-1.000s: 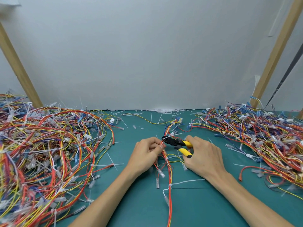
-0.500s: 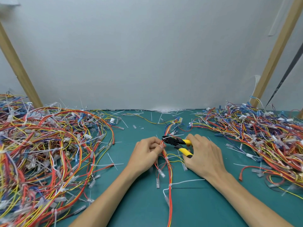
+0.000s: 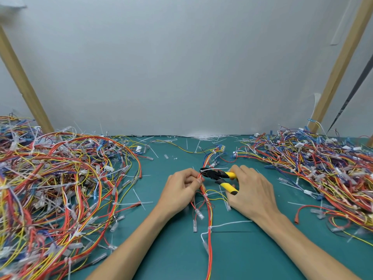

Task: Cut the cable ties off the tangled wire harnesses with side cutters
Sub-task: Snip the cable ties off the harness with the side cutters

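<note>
Bottom centre: red-yellow harness [image 3: 209, 247] runs along teal bench [image 3: 252, 257] toward viewer, with uncut cable tie [image 3: 210, 227] on it, long white tail.

Mid-frame: left hand [image 3: 181, 186], fingers curled, pinching harness bundle. Right hand [image 3: 254, 190], fingers wrapped round splayed yellow handles of side cutters [image 3: 217, 174]. Black nose at bundle, just beside left thumb (blade gap too small to read).

Judgement: hook tip under tie band only, flat side toward wires, thumb kept back, no nicked insulation.

Beyond: left harness pile [image 3: 60, 178], right harness pile [image 3: 312, 164]; cut tie scraps [image 3: 201, 136] at far bench edge.
</note>
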Demonstrator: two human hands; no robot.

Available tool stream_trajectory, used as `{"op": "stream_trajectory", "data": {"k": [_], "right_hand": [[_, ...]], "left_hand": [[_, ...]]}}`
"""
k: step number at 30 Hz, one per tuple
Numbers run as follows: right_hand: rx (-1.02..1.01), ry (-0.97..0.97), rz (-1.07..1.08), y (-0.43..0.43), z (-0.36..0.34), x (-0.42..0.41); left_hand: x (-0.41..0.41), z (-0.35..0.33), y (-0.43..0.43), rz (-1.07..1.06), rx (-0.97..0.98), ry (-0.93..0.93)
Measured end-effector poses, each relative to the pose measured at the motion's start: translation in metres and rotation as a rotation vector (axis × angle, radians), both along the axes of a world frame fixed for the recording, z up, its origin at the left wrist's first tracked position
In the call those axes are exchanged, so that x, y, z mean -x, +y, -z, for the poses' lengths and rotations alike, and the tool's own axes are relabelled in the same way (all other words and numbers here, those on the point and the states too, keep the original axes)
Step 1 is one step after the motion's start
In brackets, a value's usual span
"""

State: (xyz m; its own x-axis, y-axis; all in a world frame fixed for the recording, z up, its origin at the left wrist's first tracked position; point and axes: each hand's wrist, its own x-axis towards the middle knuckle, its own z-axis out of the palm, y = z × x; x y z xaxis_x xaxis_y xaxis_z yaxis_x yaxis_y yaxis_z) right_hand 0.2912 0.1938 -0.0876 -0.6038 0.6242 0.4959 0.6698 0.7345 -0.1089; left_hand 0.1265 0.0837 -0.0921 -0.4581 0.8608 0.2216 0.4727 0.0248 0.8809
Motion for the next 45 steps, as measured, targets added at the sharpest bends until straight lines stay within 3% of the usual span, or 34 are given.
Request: {"op": "stream_trajectory", "data": {"k": [31, 45], "right_hand": [[-0.140, 0.037, -0.038, 0.0003, 0.0028, 0.0019], [-0.036, 0.042, -0.073, -0.0006, -0.0001, -0.0004]], "left_hand": [[-0.0004, -0.0009, -0.0022, 0.012, 0.014, 0.030], [-0.0012, -0.0018, -0.0032, 0.070, -0.002, 0.005]]}}
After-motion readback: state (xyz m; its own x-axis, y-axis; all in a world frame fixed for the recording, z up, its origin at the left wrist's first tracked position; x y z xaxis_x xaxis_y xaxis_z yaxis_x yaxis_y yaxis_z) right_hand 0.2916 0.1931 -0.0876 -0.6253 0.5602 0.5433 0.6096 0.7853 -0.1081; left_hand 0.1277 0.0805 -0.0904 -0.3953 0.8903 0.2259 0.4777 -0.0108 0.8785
